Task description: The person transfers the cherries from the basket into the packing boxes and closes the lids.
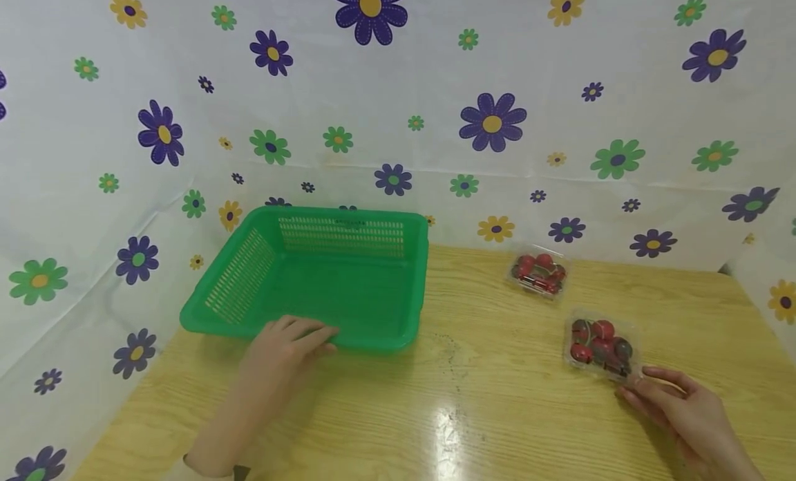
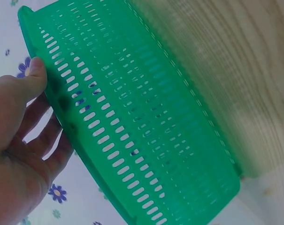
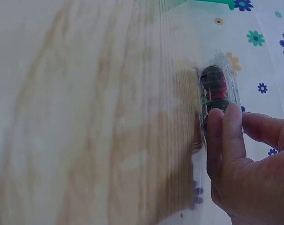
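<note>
A green plastic basket (image 1: 336, 294) with slotted sides stands at the left of the table. My left hand (image 1: 289, 343) grips its near rim; in the left wrist view the thumb (image 2: 37, 75) lies on the outer side and the fingers reach over the rim. On the right, my right hand (image 1: 687, 405) pinches the near right corner of a clear plastic box (image 1: 602, 346) with round red and dark fruit inside. In the right wrist view, the fingertips overlap the end of this box (image 3: 214, 89). A second clear box (image 1: 539, 270) of similar fruit sits farther back, untouched.
The wooden table (image 1: 497, 398) runs between basket and boxes. A white cloth (image 1: 423, 73) printed with flowers hangs behind the table and along both sides.
</note>
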The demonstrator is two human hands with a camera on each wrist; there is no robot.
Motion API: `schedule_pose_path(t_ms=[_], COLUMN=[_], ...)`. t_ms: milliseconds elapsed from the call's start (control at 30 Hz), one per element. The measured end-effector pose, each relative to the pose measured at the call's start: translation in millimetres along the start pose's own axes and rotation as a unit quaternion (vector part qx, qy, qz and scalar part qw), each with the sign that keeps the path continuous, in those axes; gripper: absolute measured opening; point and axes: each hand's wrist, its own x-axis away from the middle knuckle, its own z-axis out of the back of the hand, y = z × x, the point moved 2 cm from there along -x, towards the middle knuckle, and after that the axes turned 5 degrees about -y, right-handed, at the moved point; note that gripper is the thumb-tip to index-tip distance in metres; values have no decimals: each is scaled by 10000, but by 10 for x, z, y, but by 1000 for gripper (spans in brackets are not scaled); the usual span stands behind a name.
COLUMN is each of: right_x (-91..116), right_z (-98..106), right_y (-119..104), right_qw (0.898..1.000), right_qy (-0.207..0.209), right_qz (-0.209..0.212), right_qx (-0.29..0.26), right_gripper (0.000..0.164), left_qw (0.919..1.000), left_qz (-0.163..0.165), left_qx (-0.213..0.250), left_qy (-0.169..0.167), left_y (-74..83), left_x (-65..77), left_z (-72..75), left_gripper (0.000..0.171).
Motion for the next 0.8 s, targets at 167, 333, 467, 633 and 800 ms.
schedule_pose_path(t_ms=[167, 333, 467, 633, 800], right_x=[-11, -17, -25, -26, -25], right_z=[17, 19, -2, -12, 5], right_y=[-7, -35, -49, -66, -74], right_qw=[9999, 10000, 10000, 9997, 9996], right_qy=[14, 5, 41, 18, 3], right_qz=[14, -4, 27, 136, 202], right_qx=[109, 53, -10, -212, -204], right_gripper=[34, 38, 37, 13, 12], left_qw=[9999, 9993, 9993, 9989, 9980], left_qz=[80, 188, 201, 388, 605], left_qx=[121, 301, 212, 221, 160], left_qy=[85, 138, 230, 163, 54], left_y=[-160, -316, -436, -549, -619], left_x=[42, 71, 99, 124, 145], left_z=[27, 26, 34, 63, 82], left_gripper=[28, 28, 31, 30, 28])
